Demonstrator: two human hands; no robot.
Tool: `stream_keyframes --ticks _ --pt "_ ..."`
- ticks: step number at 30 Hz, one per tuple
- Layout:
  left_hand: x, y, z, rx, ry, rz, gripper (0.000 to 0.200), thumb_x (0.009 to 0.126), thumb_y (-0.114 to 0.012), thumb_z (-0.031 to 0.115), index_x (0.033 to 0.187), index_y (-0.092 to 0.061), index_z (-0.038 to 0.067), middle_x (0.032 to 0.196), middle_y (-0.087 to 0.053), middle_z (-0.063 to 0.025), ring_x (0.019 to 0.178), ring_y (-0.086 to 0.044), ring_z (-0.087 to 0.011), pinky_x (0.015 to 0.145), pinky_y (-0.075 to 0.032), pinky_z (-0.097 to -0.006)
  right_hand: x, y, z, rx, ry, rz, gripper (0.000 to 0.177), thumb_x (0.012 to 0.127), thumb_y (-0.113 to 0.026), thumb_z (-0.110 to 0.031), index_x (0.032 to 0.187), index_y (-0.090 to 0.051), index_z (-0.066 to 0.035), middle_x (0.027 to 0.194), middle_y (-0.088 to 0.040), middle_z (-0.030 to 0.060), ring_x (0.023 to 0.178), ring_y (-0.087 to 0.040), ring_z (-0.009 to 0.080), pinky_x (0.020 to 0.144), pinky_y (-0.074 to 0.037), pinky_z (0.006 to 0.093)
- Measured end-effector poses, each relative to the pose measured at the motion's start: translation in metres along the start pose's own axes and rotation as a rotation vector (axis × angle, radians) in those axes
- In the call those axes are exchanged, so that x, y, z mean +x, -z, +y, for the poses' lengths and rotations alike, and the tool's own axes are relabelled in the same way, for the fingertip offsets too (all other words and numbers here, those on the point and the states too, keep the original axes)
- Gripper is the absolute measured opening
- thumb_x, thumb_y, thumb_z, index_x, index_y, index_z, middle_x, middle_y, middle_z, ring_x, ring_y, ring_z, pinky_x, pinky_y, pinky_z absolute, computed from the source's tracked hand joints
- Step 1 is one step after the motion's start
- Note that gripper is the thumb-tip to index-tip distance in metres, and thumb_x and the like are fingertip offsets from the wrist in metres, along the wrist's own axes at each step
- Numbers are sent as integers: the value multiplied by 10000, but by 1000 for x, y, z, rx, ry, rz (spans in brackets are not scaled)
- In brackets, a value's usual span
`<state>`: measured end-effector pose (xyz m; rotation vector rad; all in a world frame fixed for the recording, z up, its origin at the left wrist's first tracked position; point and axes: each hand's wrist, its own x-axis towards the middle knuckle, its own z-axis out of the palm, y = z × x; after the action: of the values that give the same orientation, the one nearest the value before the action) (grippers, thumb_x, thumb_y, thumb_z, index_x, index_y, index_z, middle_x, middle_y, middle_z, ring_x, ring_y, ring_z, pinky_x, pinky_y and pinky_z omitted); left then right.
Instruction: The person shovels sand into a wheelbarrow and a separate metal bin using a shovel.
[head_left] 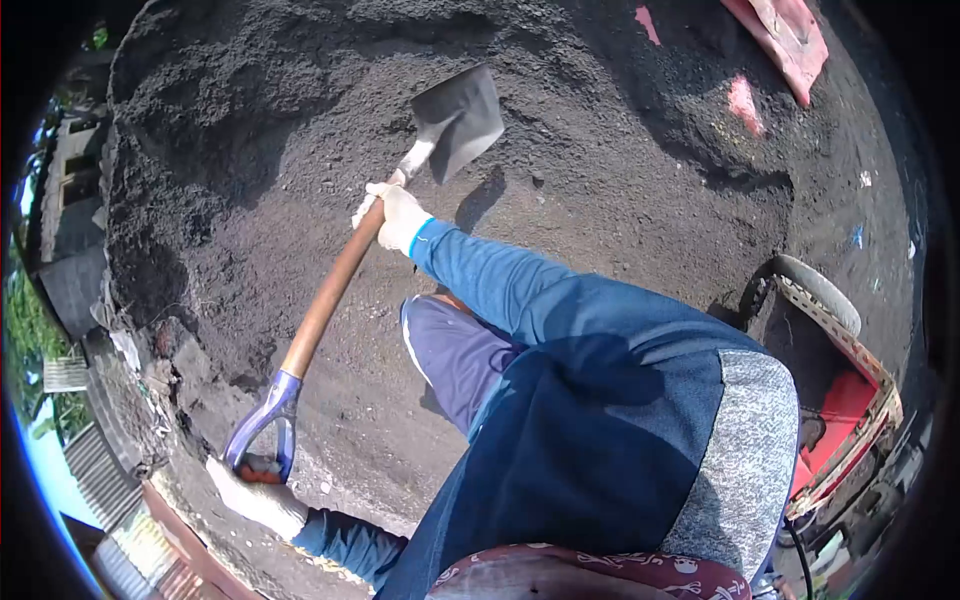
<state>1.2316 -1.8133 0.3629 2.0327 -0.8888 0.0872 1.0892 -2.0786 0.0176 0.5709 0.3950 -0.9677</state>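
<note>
A shovel lies across the view, with a square metal blade [460, 122], a brown wooden shaft [335, 280] and a purple D-shaped handle [268, 410]. My right hand [398, 215], in a white glove, is wrapped round the shaft just below the blade. At the lower left, my left hand [258, 492], also gloved, grips the end of the purple handle. The blade has no load visible on it and is over dark, gritty material [590, 190]; a shadow falls beside it.
A crate [850, 345] with a red lining and dark material stands at the right, beside a round rim. A pinkish-red sack [785, 40] lies at the upper right. Corrugated sheets [105, 475] and buildings are at the left edge.
</note>
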Motion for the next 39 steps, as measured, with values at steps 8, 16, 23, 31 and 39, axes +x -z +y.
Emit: stream_keyframes --ticks 8,16,23,31,39 --pt "134 71 156 297 -389 152 359 775 -755 331 1023 -655 92 913 -655 -27 813 -619 -156 770 -501 -414 57 -234 253 138 -417 -193 144 900 -599 -186 884 -483 -102 684 -516 79 537 -520 248 501 -497 455" --pt "178 -272 28 277 -171 -263 471 912 -604 442 628 -544 71 502 -448 -4 377 -405 -113 390 -303 -283 336 46 2 84 24 51 137 925 -550 -215 871 -516 -95 804 -600 91 739 -606 279 716 -543 454" --pt "177 -260 -164 270 -7 -479 495 908 -594 397 743 -640 -68 597 -589 -130 567 -538 -200 576 -406 -393 220 230 -22 -157 250 356 100 905 -530 -211 895 -534 -112 828 -610 76 747 -603 276 728 -525 423" --pt "-105 -329 -194 36 522 -1205 499 894 -605 465 724 -646 -2 550 -569 -104 467 -559 -177 440 -437 -328 -197 523 -206 62 581 1051 166 907 -501 -261 937 -552 -105 876 -624 147 714 -610 334 682 -535 470" --pt "-198 -247 4 -393 -476 -1661 269 842 -681 326 1001 -678 110 775 -614 -100 694 -627 -243 579 -480 -350 -416 365 -223 -57 570 1009 362 831 -576 -413 992 -515 -96 909 -582 113 797 -599 314 657 -519 476"
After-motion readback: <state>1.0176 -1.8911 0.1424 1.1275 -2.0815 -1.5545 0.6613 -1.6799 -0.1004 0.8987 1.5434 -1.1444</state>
